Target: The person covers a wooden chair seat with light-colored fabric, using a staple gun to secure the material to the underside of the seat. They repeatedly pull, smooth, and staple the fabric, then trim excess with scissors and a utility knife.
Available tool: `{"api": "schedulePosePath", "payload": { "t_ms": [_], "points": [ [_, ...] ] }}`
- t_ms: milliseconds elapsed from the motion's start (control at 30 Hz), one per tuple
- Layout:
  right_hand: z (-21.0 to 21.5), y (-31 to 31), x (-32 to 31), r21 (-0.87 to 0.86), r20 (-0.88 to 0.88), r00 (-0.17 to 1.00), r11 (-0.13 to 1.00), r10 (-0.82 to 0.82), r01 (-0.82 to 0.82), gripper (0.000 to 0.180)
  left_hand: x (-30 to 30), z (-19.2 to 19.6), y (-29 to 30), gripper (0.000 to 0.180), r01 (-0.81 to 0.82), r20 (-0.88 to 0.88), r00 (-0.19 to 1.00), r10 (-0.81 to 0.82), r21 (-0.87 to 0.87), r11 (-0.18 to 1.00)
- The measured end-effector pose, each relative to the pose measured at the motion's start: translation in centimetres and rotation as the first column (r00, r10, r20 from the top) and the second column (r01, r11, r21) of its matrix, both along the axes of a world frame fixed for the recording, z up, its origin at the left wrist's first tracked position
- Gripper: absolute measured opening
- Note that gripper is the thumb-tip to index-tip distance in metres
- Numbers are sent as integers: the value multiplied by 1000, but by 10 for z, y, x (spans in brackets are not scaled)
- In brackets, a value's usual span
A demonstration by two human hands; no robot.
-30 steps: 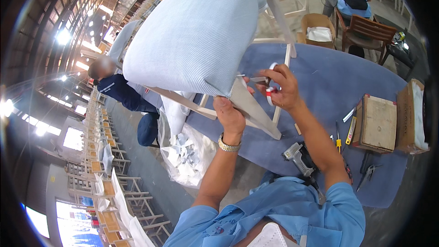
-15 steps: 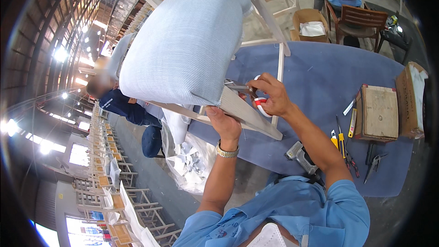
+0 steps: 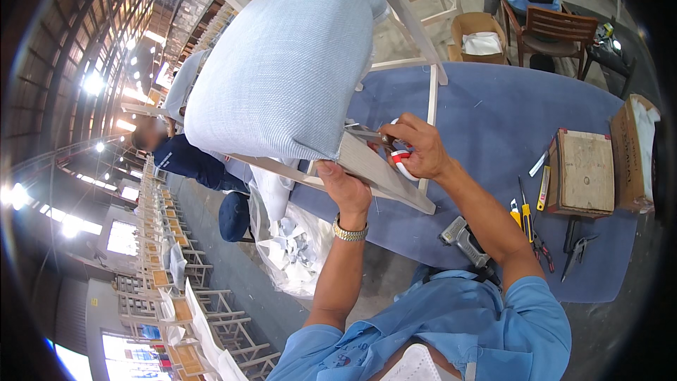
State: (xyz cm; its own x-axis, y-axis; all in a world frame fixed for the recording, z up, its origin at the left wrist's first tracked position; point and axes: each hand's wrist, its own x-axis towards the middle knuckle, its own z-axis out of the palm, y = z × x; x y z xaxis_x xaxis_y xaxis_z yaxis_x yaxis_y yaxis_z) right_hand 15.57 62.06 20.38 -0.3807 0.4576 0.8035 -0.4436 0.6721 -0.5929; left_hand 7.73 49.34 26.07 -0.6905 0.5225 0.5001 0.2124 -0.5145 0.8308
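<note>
At the far left a seated person (image 3: 185,159) in dark blue sits beside the table, and just right of them a clear bag (image 3: 293,240) of white scraps hangs at the table edge. Above it a large pale blue cushion (image 3: 282,63) lies tilted on a chair frame (image 3: 374,166), which rests on the blue table (image 3: 493,120). The left hand (image 3: 343,187), a metal watch at its wrist, grips the lower edge of the frame, thumb on top and fingers curled under the wood. Just to its right the right hand (image 3: 419,148) is closed through the red-and-white handles of scissors (image 3: 388,144), whose blades point left to the cushion's corner, touching the fabric there; how far apart the blades are cannot be told. A grey staple gun (image 3: 465,240) lies near the table's near edge, close to the right forearm. Farther right lie yellow-handled tools (image 3: 525,208), pliers (image 3: 578,247) and a flat cardboard box (image 3: 582,173). A brown chair (image 3: 557,28) stands beyond the table.
</note>
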Motion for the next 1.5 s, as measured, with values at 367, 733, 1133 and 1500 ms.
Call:
{"api": "schedulePosePath", "payload": {
  "t_ms": [367, 733, 1133, 1500],
  "points": [
    [2, -3, 7, 33, 15, 999, 999, -33, 33, 37, 4, 8, 1, 82, 23, -53, 998, -25, -30, 999],
    [7, -6, 9, 37, 1, 999, 998, -50, 50, 36, 0, 8, 0, 95, 71, -65, 995, -75, -59, 996],
    [8, -18, 16, 27, -61, 993, 995, -97, 99, 38, 0, 6, 0, 90, 48, -97, 994, -52, -46, 998],
    [10, -20, 18, 15, -41, 994, 995, -102, 102, 37, -4, 5, 1, 86, 106, -123, 987, -107, -20, 994]
  ]
}}
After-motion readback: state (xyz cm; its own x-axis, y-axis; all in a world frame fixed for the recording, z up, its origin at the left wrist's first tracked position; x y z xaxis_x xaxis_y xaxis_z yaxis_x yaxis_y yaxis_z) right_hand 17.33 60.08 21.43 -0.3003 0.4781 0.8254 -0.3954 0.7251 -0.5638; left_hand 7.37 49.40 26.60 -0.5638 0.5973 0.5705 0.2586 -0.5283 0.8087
